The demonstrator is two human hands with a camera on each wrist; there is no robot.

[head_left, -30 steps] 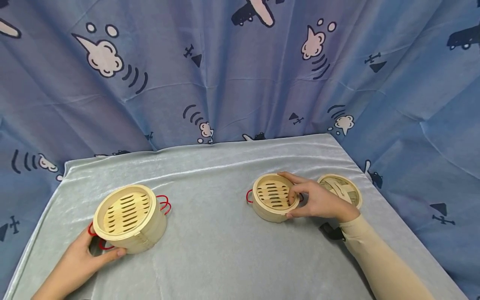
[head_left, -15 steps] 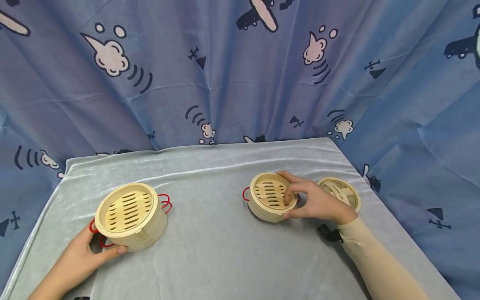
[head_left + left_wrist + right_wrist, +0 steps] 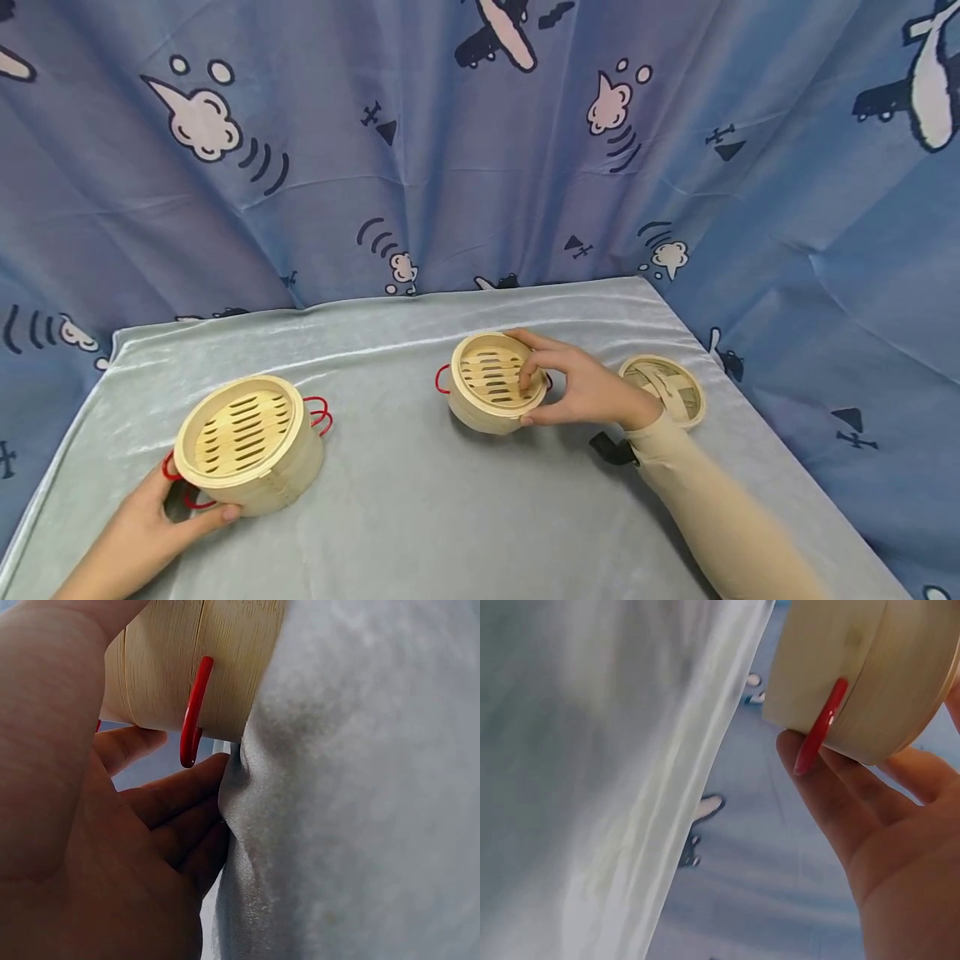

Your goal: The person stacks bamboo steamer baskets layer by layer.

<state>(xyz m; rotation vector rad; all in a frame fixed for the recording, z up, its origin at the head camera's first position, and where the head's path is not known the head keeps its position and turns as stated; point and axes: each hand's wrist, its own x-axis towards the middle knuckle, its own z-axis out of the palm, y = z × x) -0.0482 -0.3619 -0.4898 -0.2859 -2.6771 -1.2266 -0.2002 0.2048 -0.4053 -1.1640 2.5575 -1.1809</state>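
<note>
A stack of two bamboo steamer baskets (image 3: 288,479), slatted inside and fitted with red handles, stands at the left of the table in the head view. My left hand (image 3: 153,525) holds its near left side, thumb in front and fingers behind; a red handle (image 3: 196,712) hangs beside the fingers in the left wrist view. In my right hand (image 3: 581,383) is a smaller bamboo steamer basket (image 3: 480,412), gripped by its right rim with a finger bent inside. The right wrist view shows that basket (image 3: 855,675) raised off the cloth, one red handle near my fingers.
A round woven bamboo lid (image 3: 678,392) lies on the table at the right, behind my right wrist. Grey velvety cloth (image 3: 390,517) covers the table. A blue curtain (image 3: 330,150) printed with planes and clouds hangs behind and to the right.
My right hand has lifted the smaller steamer basket and moved it left, away from the lid. My left hand stays at the stack. The head view has shifted slightly.
</note>
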